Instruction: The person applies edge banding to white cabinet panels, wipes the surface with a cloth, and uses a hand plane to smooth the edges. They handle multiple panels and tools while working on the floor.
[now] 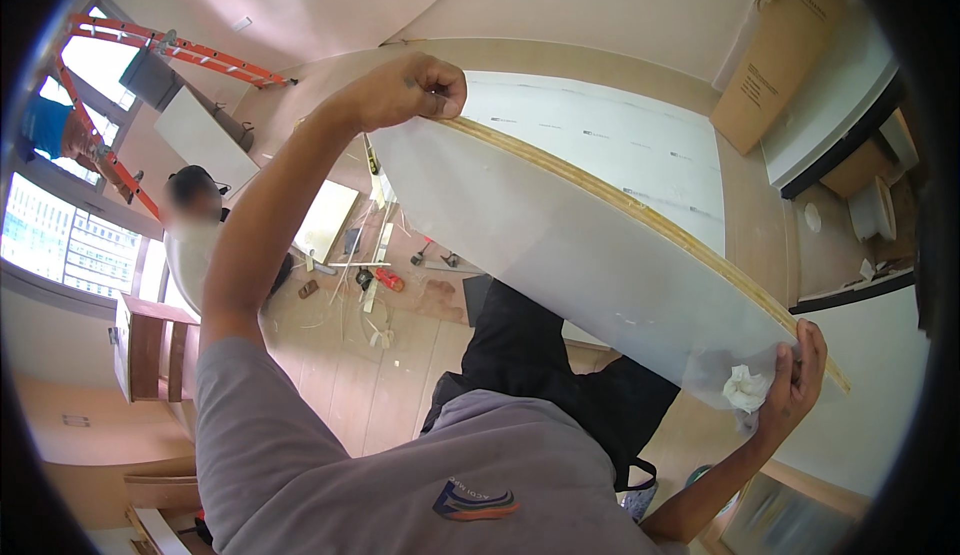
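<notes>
A long pale grey board (pixel 560 225) is held tilted in front of me, its bare wood-coloured edge (pixel 620 200) facing up. My left hand (pixel 415 90) is closed at the board's far left corner, fingers curled in at its edge. Near the opposite end, my right hand (pixel 795 380) grips the board with its fingers over the edge. A crumpled white wad (pixel 745 388), like tissue or cloth, sits between that hand's palm side and the board's face; whether the hand pins it there, I cannot tell.
Beyond the board lies a large white sheet (pixel 660 160) on the floor. Tools and offcut strips (pixel 380 275) litter the floor to the left, near a crouching person (pixel 195 245). An orange ladder (pixel 190 52) stands behind. A cardboard box (pixel 775 65) leans at the far right beside an open cabinet (pixel 860 195).
</notes>
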Demonstrator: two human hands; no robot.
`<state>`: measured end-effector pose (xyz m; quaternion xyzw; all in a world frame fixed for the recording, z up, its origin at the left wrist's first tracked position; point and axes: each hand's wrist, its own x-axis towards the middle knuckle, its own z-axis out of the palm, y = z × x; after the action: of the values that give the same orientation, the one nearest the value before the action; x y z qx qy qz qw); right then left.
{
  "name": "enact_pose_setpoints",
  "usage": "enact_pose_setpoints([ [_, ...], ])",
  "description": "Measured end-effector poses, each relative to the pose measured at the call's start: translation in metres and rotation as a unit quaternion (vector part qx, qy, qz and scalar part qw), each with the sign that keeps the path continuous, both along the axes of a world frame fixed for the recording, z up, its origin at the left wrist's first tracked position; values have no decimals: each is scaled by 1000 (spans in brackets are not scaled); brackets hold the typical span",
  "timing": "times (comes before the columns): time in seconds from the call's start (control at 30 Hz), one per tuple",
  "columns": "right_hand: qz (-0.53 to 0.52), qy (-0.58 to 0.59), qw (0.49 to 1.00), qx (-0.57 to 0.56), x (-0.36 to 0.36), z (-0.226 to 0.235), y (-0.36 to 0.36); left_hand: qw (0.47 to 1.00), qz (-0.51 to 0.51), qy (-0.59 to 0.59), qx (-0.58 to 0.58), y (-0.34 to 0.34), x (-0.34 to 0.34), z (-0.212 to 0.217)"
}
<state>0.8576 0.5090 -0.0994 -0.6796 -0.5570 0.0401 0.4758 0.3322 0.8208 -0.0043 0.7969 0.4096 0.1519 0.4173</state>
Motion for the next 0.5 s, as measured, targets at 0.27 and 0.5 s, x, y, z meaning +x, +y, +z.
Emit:
enact_pose_setpoints([
  [0.27,9,9,1000,-6,1,-1,7,973,161,-121,114,-9,-33,-6],
  [0.5,0,23,1000,3,-4,-2,11,932,157,105,309,-37,-62,-24],
])
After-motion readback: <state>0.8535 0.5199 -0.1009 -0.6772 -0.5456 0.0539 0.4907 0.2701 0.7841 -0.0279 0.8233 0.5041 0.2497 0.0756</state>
